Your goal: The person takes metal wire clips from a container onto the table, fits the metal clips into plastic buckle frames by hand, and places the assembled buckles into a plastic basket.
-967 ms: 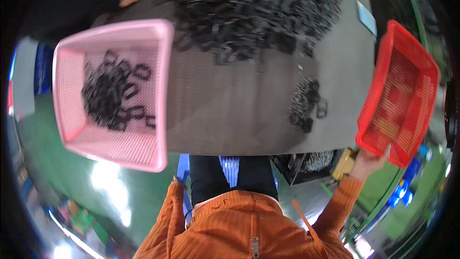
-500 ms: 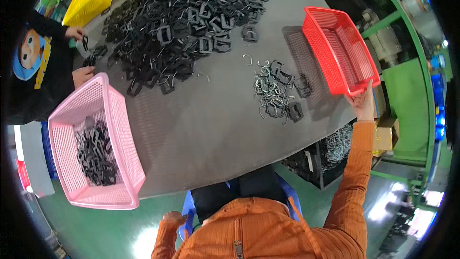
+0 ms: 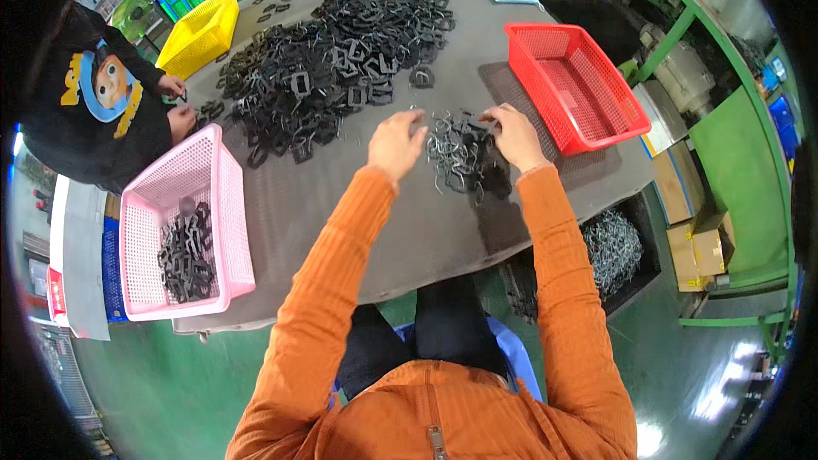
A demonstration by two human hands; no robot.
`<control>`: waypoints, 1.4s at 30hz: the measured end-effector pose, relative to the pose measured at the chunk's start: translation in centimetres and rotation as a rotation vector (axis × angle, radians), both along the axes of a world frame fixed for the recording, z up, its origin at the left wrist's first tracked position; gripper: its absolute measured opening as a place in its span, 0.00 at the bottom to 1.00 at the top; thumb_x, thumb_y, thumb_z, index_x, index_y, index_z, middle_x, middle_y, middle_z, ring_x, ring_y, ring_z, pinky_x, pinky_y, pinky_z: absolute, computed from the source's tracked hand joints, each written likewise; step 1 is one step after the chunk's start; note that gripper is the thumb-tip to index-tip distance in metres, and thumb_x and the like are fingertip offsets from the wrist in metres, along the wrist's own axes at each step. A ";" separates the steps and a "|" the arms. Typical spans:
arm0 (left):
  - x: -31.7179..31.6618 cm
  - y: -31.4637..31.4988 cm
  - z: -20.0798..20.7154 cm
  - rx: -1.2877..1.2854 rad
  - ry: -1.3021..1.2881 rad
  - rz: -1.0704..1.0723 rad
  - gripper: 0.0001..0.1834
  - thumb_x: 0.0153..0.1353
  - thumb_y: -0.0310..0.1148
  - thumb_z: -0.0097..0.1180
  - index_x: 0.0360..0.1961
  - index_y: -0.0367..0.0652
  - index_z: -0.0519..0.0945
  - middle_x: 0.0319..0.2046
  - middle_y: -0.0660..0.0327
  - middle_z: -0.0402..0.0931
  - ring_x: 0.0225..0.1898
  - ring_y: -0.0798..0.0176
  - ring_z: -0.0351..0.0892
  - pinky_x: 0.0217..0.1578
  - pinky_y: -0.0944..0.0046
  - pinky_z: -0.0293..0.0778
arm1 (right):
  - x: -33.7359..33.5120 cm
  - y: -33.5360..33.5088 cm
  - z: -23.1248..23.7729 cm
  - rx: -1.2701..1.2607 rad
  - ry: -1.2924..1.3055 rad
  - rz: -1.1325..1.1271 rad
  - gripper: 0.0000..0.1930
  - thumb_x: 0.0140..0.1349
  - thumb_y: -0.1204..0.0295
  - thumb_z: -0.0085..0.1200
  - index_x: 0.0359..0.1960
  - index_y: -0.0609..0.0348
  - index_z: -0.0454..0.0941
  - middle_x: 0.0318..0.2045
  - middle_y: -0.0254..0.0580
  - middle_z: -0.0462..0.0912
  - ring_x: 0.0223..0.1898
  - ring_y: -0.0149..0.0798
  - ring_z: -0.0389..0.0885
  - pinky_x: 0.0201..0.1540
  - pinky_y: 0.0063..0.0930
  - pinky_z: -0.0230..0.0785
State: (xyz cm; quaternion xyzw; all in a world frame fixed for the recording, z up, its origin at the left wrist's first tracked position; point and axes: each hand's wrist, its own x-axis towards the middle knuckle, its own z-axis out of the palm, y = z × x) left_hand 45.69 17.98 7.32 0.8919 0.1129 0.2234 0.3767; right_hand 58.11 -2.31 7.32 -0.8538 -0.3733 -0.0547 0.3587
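Over the grey tabletop, my left hand [image 3: 396, 144] has its thumb and forefinger apart, close to a small metal hook [image 3: 413, 108]. A small pile of bent silvery wire hooks [image 3: 452, 153] lies between my two hands. Black plastic buckles [image 3: 475, 129] are mixed in at its right side. My right hand [image 3: 517, 140] curls at that edge, its fingertips on a black buckle; the exact grip is partly hidden. Farther back to the left spreads a large heap of black buckles [image 3: 332, 68], some with wire hooks.
A red basket [image 3: 588, 140] stands on the right of the table [image 3: 315, 247]. At the left edge is a pink basket [image 3: 239, 230] holding black buckles; a yellow basket [image 3: 200, 34] sits behind. Co-workers' hands [image 3: 177, 111] handle parts at left and far side. A bin of metal hooks [image 3: 613, 247] is below right.
My right hand has let go of the red basket and come to the small pile. My left hand has risen from beside my lap to the pile's left. The view has shifted.
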 end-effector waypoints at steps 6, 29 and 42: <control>7.8 0.6 -3.1 -0.034 0.108 -0.187 0.11 0.55 0.33 0.58 0.38 0.42 0.83 0.33 0.57 0.82 0.35 0.62 0.81 0.38 0.64 0.75 | 0.8 -1.0 0.1 -0.295 -0.082 0.130 0.10 0.46 0.75 0.59 0.33 0.55 0.81 0.33 0.42 0.79 0.38 0.48 0.78 0.40 0.38 0.71; 2.6 6.7 3.7 0.668 0.614 0.067 0.19 0.55 0.47 0.57 0.38 0.44 0.82 0.30 0.55 0.76 0.37 0.55 0.77 0.37 0.56 0.75 | 3.3 2.0 4.2 0.213 0.750 0.064 0.17 0.53 0.73 0.60 0.45 0.65 0.74 0.34 0.43 0.80 0.35 0.36 0.81 0.33 0.26 0.75; -0.3 1.1 -0.8 0.153 0.187 0.045 0.16 0.48 0.32 0.64 0.36 0.38 0.75 0.31 0.49 0.79 0.36 0.48 0.80 0.39 0.56 0.74 | 3.2 -6.2 0.7 -0.406 0.182 0.033 0.21 0.41 0.67 0.67 0.36 0.64 0.74 0.33 0.55 0.80 0.38 0.51 0.79 0.43 0.38 0.69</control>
